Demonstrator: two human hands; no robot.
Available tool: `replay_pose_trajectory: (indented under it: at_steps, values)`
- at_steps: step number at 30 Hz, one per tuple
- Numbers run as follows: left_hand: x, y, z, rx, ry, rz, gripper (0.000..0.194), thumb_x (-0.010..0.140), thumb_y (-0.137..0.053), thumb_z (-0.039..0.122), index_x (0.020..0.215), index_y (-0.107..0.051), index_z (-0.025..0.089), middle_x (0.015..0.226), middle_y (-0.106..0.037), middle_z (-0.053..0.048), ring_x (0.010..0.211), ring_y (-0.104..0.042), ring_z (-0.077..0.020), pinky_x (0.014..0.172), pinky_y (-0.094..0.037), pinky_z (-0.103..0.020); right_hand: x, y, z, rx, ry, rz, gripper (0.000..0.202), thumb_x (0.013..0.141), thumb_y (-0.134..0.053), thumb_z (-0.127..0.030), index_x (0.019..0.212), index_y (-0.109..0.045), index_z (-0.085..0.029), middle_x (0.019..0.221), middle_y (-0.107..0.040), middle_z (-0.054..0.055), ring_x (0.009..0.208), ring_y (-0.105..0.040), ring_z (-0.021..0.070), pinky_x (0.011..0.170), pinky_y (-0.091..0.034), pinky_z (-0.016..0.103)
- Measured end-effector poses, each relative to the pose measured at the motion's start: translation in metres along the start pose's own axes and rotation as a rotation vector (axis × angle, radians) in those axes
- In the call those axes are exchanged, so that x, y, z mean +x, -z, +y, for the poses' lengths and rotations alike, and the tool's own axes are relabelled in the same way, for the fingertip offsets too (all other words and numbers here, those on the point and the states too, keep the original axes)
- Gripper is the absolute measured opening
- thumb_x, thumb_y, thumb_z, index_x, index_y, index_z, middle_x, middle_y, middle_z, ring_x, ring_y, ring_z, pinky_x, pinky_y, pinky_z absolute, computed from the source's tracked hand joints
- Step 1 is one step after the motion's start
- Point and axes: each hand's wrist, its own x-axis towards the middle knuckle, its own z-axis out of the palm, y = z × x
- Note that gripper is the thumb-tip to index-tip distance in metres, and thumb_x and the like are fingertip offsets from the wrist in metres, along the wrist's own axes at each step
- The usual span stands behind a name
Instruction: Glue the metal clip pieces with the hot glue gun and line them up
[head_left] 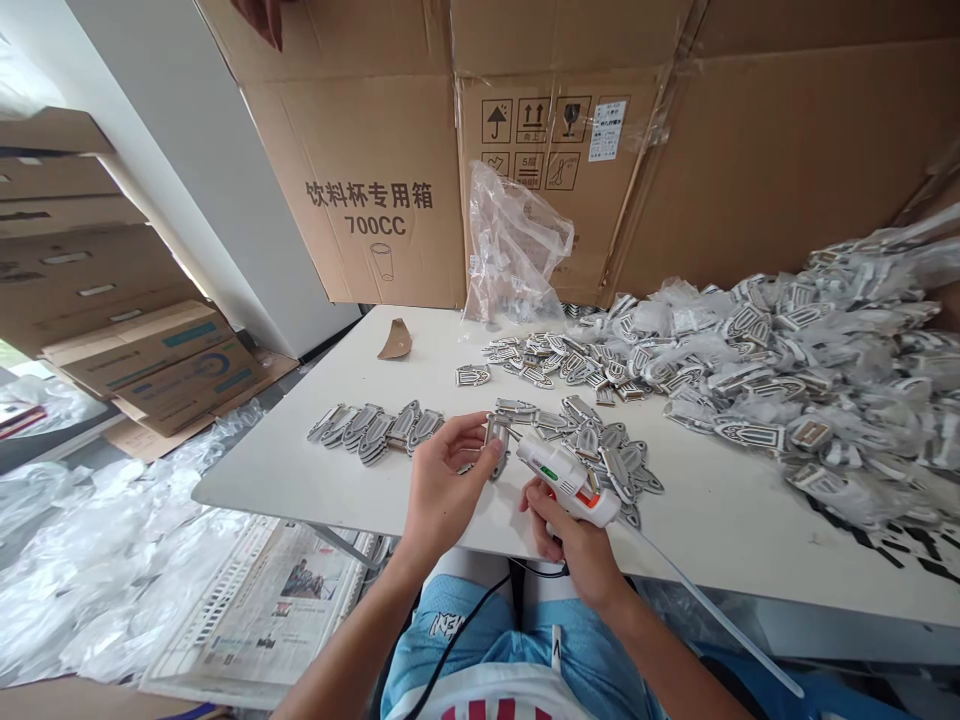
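Note:
Between the thumb and fingers of my left hand [448, 480] is a small grey-and-white arch-shaped piece [496, 430], held up over the table. My right hand [566, 530] grips a white hot glue gun [566, 475] with orange parts, its nozzle pointing at that piece. A long translucent glue stick [720, 605] sticks out of the gun's rear toward my right forearm. Left of my hands, stacks of similar pieces [375, 432] form a row on the white table [300, 485]. Just beyond and right of the gun lies a loose group of these pieces [619, 455].
A large heap of plastic-wrapped pieces [787, 360] covers the table's right side. Cardboard boxes [390, 150] stand behind, with a clear plastic bag [514, 250] against them. A cardboard scrap [396, 340] lies at the back left. A black cord [465, 635] crosses my lap.

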Motion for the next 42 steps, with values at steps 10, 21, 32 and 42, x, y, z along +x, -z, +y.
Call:
replay_pose_trajectory:
  at_steps: [10,21,32,42]
  values:
    - [0.006,0.016,-0.003,0.69,-0.725,0.015,0.024,0.102,-0.062,0.013,0.122,-0.071,0.021,0.096,-0.075,-0.002,0.084,-0.071,-0.014,0.074,-0.054,-0.026,-0.001,-0.004,-0.003,0.023,-0.009,-0.002,0.042,0.094,-0.074,-0.06,0.088,-0.066,-0.019,0.048,-0.037,-0.01,0.044,-0.024,0.0072,0.046,-0.025,0.023]
    - [0.01,0.016,-0.002,0.351,-0.332,0.048,0.025,0.1,-0.066,0.026,0.123,-0.075,0.026,0.103,-0.072,-0.004,0.094,-0.07,-0.0161,0.081,-0.065,-0.027,0.0,0.003,-0.002,0.11,0.059,-0.101,0.03,0.102,-0.068,-0.047,0.091,-0.065,-0.02,0.048,-0.034,-0.012,0.043,-0.021,0.0065,0.044,-0.02,0.022]
    - [0.022,0.029,-0.006,0.029,-0.053,0.115,0.025,0.09,-0.08,0.041,0.107,-0.075,0.024,0.103,-0.078,-0.005,0.096,-0.073,-0.0193,0.089,-0.061,-0.033,0.002,0.005,0.005,0.104,0.093,-0.089,0.028,0.103,-0.068,-0.046,0.092,-0.066,-0.02,0.05,-0.04,-0.01,0.042,-0.024,0.0076,0.043,-0.022,0.024]
    - [0.02,0.025,-0.004,-0.004,0.031,0.026,0.039,0.081,-0.087,0.036,0.115,-0.076,0.02,0.097,-0.079,-0.006,0.086,-0.074,-0.0168,0.078,-0.061,-0.027,0.0,0.001,0.0,0.055,0.062,-0.08,0.037,0.099,-0.069,-0.055,0.088,-0.064,-0.02,0.047,-0.037,-0.011,0.043,-0.025,0.0083,0.046,-0.025,0.025]
